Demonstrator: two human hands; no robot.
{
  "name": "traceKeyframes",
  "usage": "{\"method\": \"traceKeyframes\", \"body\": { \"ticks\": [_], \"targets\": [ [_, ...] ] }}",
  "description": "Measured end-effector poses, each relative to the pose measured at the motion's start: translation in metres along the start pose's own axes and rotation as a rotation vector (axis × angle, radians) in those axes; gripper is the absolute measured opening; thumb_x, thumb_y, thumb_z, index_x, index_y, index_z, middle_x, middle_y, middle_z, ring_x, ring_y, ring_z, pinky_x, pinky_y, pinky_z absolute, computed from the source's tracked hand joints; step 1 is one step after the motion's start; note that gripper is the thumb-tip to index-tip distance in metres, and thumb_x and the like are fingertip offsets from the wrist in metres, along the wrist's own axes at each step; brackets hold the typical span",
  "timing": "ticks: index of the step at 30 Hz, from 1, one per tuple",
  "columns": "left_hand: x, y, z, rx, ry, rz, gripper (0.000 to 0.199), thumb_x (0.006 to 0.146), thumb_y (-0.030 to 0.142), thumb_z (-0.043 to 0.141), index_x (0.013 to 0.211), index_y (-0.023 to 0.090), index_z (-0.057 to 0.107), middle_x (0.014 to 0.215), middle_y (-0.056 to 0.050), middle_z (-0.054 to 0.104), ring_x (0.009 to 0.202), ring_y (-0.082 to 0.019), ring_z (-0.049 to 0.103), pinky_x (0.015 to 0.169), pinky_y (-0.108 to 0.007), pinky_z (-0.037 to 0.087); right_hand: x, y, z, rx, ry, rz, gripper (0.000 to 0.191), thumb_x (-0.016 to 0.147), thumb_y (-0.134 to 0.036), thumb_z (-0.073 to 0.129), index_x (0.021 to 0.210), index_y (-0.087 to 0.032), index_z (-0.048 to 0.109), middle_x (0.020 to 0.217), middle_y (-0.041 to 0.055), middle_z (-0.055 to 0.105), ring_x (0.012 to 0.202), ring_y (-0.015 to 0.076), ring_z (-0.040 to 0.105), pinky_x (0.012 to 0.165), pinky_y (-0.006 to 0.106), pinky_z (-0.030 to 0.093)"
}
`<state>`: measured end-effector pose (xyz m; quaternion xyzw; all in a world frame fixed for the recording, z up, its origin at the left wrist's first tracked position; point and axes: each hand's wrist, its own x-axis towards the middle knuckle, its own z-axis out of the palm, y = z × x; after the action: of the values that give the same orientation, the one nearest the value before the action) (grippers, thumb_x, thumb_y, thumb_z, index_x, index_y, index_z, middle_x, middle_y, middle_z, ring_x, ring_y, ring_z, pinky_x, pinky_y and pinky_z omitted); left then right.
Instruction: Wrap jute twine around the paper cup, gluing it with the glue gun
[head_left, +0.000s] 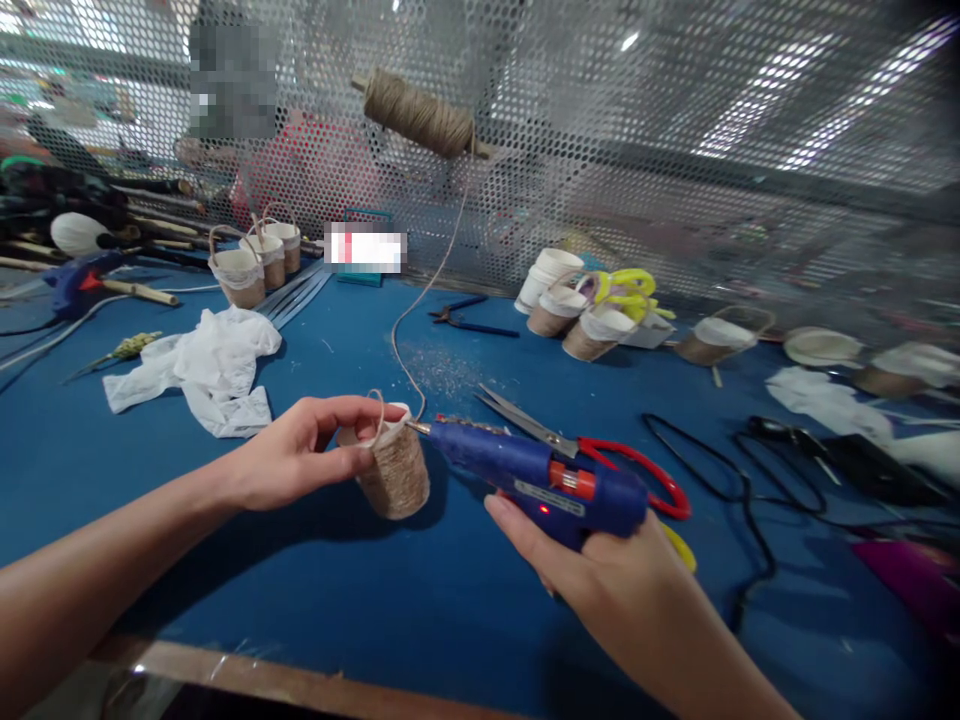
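My left hand (pixel 307 455) grips a small twine-wrapped cup (pixel 399 475) by its rim, tilted just above the blue table. In my right hand (pixel 592 570) is a blue hot glue gun (pixel 525 465) with a small red light lit on its side. The gun's metal nozzle points left and meets the cup near its upper edge; whether it touches cannot be made out. A strand of twine (pixel 395 340) runs from the cup's rim up to a spool (pixel 416 112). Red-handled scissors (pixel 559 440) lie partly behind the glue gun.
Pliers (pixel 472 322) lie mid-table. Several wrapped cups (pixel 240 278) stand at the back left, and more cups (pixel 596 330) at the back right. White lace fabric (pixel 199 365) lies left. A black cable (pixel 742 480) loops on the right. Perforated metal mesh (pixel 570 130) rises behind.
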<state>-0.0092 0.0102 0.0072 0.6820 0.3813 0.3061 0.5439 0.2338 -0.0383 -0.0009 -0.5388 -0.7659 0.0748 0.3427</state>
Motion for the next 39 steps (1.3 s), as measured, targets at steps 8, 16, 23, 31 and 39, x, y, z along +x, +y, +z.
{"method": "traceKeyframes", "body": {
  "ticks": [8, 16, 23, 31, 39],
  "targets": [
    [0.001, 0.002, 0.001, -0.026, -0.005, 0.025, 0.044, 0.077, 0.027, 0.058, 0.117, 0.012, 0.056, 0.1, -0.01, 0.067, 0.096, -0.024, 0.059, 0.083, -0.037, 0.045, -0.006, 0.004, -0.014, -0.127, -0.021, -0.153, 0.026, 0.083, -0.032, 0.046, 0.083, -0.028, 0.072, 0.061, 0.0054, 0.065, 0.066, 0.0237, 0.065, 0.059, 0.035, 0.051],
    [0.001, 0.0, 0.002, -0.07, -0.014, -0.007, 0.046, 0.077, 0.028, 0.058, 0.12, 0.011, 0.054, 0.103, -0.01, 0.067, 0.094, -0.024, 0.06, 0.082, -0.037, 0.046, 0.008, -0.018, -0.016, -0.019, -0.116, -0.092, 0.024, 0.081, -0.036, 0.048, 0.072, -0.025, 0.066, 0.059, 0.007, 0.065, 0.056, 0.0233, 0.065, 0.05, 0.034, 0.053],
    [0.001, 0.001, 0.002, -0.061, -0.009, -0.006, 0.045, 0.077, 0.028, 0.057, 0.119, 0.012, 0.054, 0.102, -0.01, 0.067, 0.095, -0.024, 0.06, 0.082, -0.036, 0.047, 0.002, -0.025, 0.002, 0.103, -0.008, 0.008, 0.019, 0.082, -0.031, 0.049, 0.069, -0.026, 0.061, 0.055, 0.003, 0.063, 0.05, 0.0201, 0.061, 0.049, 0.031, 0.052],
    [0.001, 0.001, 0.002, -0.079, -0.028, -0.029, 0.05, 0.077, 0.03, 0.056, 0.122, 0.009, 0.05, 0.109, -0.013, 0.065, 0.099, -0.026, 0.06, 0.086, -0.038, 0.044, -0.007, -0.003, -0.003, -0.135, 0.057, -0.243, 0.029, 0.087, -0.025, 0.042, 0.08, -0.028, 0.07, 0.059, 0.0037, 0.066, 0.065, 0.0217, 0.065, 0.061, 0.032, 0.05],
    [0.001, 0.004, 0.0, 0.004, -0.015, 0.014, 0.044, 0.076, 0.028, 0.055, 0.116, 0.009, 0.055, 0.106, -0.014, 0.065, 0.102, -0.026, 0.057, 0.085, -0.037, 0.044, -0.007, 0.009, -0.004, -0.196, 0.089, -0.236, 0.028, 0.086, -0.026, 0.044, 0.083, -0.027, 0.072, 0.055, 0.0039, 0.063, 0.064, 0.0213, 0.063, 0.06, 0.033, 0.049]
  ]
}}
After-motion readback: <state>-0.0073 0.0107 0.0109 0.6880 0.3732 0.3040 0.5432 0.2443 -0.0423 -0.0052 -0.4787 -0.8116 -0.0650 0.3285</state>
